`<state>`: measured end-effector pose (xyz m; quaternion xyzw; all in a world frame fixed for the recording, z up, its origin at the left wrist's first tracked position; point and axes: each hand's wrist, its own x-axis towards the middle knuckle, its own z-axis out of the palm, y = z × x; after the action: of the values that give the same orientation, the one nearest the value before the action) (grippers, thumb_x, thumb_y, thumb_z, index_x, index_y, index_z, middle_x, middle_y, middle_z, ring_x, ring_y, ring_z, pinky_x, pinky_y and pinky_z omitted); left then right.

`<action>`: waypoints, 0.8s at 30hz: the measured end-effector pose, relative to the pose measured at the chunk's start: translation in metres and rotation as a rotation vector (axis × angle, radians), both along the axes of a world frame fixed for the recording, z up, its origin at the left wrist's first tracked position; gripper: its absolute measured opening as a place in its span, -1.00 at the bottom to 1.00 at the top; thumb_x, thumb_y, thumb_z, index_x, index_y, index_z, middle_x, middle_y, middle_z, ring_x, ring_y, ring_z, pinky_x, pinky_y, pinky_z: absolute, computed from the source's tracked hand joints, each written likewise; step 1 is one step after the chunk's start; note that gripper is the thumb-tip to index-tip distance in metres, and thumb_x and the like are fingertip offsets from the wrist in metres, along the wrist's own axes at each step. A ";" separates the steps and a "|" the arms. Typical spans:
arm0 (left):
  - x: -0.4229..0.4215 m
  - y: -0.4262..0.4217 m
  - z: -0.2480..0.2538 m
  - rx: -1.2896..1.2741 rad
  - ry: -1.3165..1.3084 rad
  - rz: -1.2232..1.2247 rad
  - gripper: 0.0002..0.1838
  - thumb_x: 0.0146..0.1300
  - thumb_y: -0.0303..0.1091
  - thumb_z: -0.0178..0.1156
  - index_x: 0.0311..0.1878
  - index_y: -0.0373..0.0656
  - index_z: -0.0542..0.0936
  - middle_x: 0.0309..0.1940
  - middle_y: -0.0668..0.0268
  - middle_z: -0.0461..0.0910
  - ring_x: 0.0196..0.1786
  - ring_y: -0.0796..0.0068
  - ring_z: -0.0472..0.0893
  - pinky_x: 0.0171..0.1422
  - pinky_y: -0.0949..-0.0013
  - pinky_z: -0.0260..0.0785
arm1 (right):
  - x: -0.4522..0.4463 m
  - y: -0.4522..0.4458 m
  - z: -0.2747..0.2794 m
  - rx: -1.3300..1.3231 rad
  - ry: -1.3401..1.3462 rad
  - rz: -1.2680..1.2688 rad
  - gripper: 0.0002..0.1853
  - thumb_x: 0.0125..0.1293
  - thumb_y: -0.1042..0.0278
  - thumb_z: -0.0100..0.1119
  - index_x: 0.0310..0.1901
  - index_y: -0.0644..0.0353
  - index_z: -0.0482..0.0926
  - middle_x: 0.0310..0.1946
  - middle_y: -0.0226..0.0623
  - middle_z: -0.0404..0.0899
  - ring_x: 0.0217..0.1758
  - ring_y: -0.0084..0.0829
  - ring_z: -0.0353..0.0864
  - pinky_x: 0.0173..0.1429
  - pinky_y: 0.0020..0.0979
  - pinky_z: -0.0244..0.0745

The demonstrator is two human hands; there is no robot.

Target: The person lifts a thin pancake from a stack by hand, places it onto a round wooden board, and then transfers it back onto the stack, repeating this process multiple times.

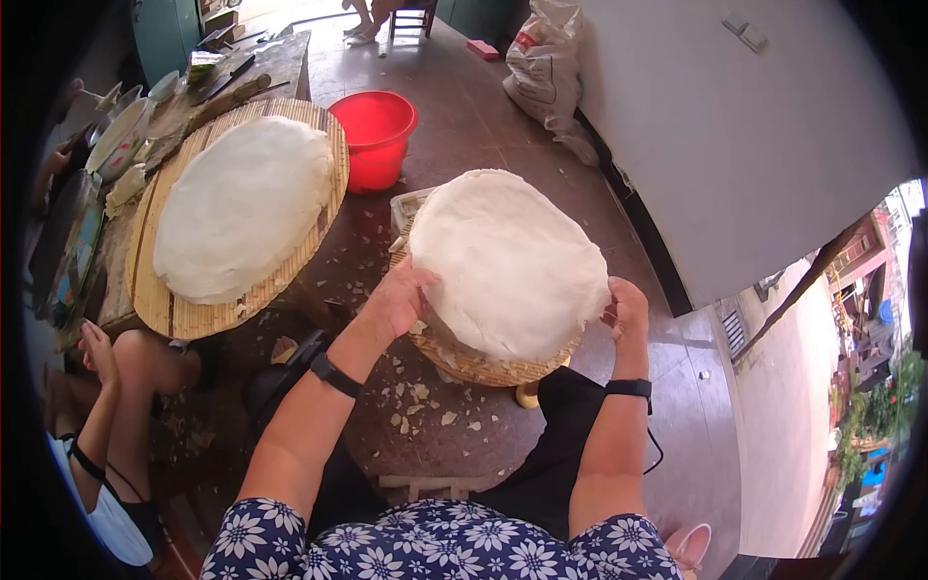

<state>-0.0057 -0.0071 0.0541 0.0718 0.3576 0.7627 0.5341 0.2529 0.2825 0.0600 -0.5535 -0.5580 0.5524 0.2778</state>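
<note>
A: Where does the principal object lie?

B: The held sheet (507,261), broad, pale and roughly round, lies between the left hand (398,299) and the right hand (630,307), over a woven base (485,369) whose rim shows below its near edge. Whether the base bears any of its weight cannot be told.

A: And the fingers?

B: Those of the left hand are closed on the sheet's left edge; the fingertips beneath are hidden. Those of the right hand are curled in at the opposite edge, gripping it. Neither hand is seen to hold anything else.

A: What appears complete?

B: A second sheet (244,208), similar in look, lies spread on a woven tray (193,320) at left, with no hand touching it; its shaping may be judged done. The held sheet, too, is already a wide disc, though its rim is uneven.

A: What is left?

B: By the same judgement, handling of the held sheet is unfinished: it is not yet released. Pale flakes (449,419) lie uncollected on the floor (464,126). Whether further sheets are due cannot be told.
</note>
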 end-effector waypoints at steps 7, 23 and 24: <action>0.009 -0.001 0.006 -0.032 0.093 0.089 -0.37 0.16 -0.61 0.15 0.33 -0.11 0.31 0.15 0.27 0.51 0.13 0.36 0.56 0.15 0.19 0.50 | -0.006 0.001 -0.004 -0.254 0.373 0.036 -0.71 0.26 0.34 0.19 0.00 0.20 0.53 -0.11 -0.25 0.63 -0.09 -0.27 0.64 -0.04 -0.08 0.59; -0.057 -0.060 0.063 0.330 0.234 0.267 -0.36 0.10 -0.63 0.15 0.32 -0.22 0.34 0.12 0.27 0.54 0.15 0.39 0.54 0.29 0.27 0.40 | -0.085 -0.053 0.067 -0.020 0.743 0.305 -0.76 0.33 0.51 0.08 0.02 0.32 0.45 -0.09 -0.22 0.61 -0.05 -0.37 0.62 0.10 -0.32 0.55; -0.059 -0.070 0.077 0.343 0.246 0.311 -0.38 0.11 -0.62 0.16 0.30 -0.22 0.35 0.08 0.27 0.54 0.10 0.43 0.56 0.23 0.31 0.44 | -0.100 -0.059 0.083 -0.007 0.764 0.336 -0.76 0.34 0.50 0.09 0.03 0.31 0.45 -0.09 -0.22 0.60 -0.05 -0.38 0.62 0.09 -0.36 0.54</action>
<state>-0.0646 -0.0774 0.1311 0.1979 0.2919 0.8707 0.3428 0.1533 0.2236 0.1425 -0.2107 -0.4953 0.7577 0.3689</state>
